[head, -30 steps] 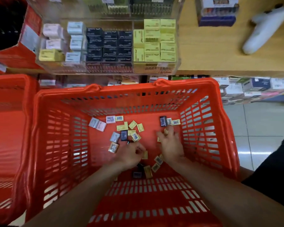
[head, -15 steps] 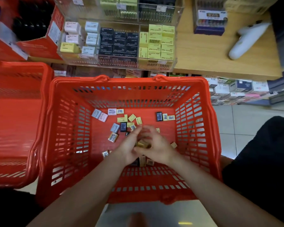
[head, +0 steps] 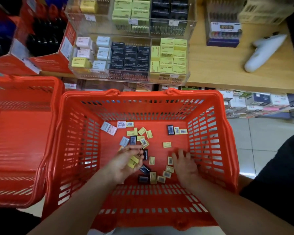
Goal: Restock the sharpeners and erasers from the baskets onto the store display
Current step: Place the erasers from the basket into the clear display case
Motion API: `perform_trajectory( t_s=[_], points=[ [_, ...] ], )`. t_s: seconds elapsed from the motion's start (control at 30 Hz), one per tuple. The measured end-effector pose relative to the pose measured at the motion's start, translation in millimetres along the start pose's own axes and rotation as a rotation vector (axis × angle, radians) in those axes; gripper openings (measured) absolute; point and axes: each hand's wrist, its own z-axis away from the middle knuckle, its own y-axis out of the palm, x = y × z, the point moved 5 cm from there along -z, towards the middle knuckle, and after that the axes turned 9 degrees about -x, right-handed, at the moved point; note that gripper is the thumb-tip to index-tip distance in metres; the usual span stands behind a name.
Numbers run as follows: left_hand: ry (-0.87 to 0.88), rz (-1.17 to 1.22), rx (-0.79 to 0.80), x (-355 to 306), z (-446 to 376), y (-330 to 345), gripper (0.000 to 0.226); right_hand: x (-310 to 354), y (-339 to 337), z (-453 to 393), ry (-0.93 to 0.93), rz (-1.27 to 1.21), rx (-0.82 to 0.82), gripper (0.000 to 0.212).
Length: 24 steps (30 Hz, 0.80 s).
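I'm in the gathering step, both hands down inside the red basket (head: 227,150). My left hand (head: 126,164) is cupped palm-up, fingers curled around a few yellow erasers (head: 134,161). My right hand (head: 185,165) lies palm-down near the basket's right wall, fingers spread and holding nothing that I can see. More small packets, yellow, black, pale blue and pink, lie scattered over the basket floor ahead of my hands. My next move, I judge, is pinching another yellow piece such as the lone one (head: 167,144) ahead of my right hand and passing it to the left.

A second red basket (head: 24,150) sits just beside on the left. Beyond, on a wooden shelf (head: 215,65), stands the clear acrylic display (head: 131,58) of stacked erasers, with a white handheld device (head: 263,53) farther right.
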Motion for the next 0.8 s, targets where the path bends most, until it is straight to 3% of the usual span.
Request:
perform_trajectory(
  t_s=[0.03, 0.2, 0.3, 0.4, 0.6, 0.8],
  points=[
    [-0.004, 0.001, -0.005, -1, -1, -1, 0.012, 0, 2, -2, -0.017, 0.021, -0.057, 0.045],
    [-0.031, 0.070, 0.032, -9, 1, 6, 0.016, -4, 5, -8, -0.040, -0.114, 0.061, 0.044],
    [-0.016, 0.108, 0.066, -24, 15, 17, 0.019, -8, -22, -16, 0.156, -0.491, 0.046, 0.036],
    [0.038, -0.002, 0.069, -38, 36, 27, 0.014, -7, -64, -14, 0.329, -0.978, 0.006, 0.019],
    [0.232, -0.258, 0.110, -66, 108, 45, 0.020, 3, -195, 23, 0.013, -1.269, -0.342, 0.022],
    [0.503, -0.368, 0.296, -110, 218, 67, 0.012, -9, -322, 73, -0.220, -1.117, -0.634, 0.030]
  ],
)
